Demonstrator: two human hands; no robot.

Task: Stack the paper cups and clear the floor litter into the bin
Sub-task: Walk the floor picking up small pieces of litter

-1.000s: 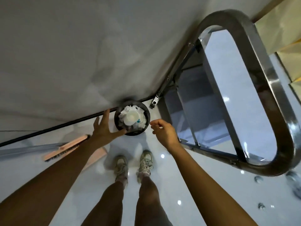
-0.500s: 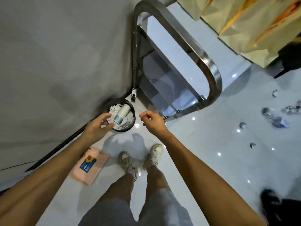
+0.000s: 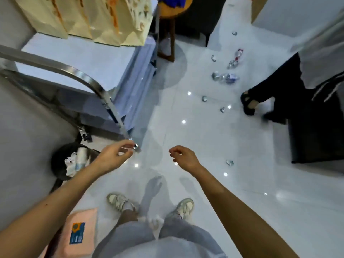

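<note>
A black round bin (image 3: 59, 170) stands at the lower left against the wall, with stacked paper cups (image 3: 80, 158) and crumpled white paper inside. My left hand (image 3: 113, 157) hovers just right of the bin, fingers loosely curled, holding nothing. My right hand (image 3: 183, 158) hangs over the white floor, also loosely curled around nothing. Several pieces of crumpled foil litter lie on the floor: one small piece (image 3: 229, 162) right of my right hand, a cluster (image 3: 225, 77) farther off, and a crushed bottle (image 3: 236, 58) beyond it.
A steel-framed cart (image 3: 104, 94) with a blue-white shelf stands on the left, with paper bags (image 3: 89, 17) on it. A pink packet (image 3: 80, 233) lies by my left foot. Another person's leg and sandal (image 3: 248, 105) stand on the right. A wooden stool (image 3: 167, 34) is at the back.
The view has swung right, away from the bin toward the littered floor. Both hands have drawn back from the bin, which now holds the cups.
</note>
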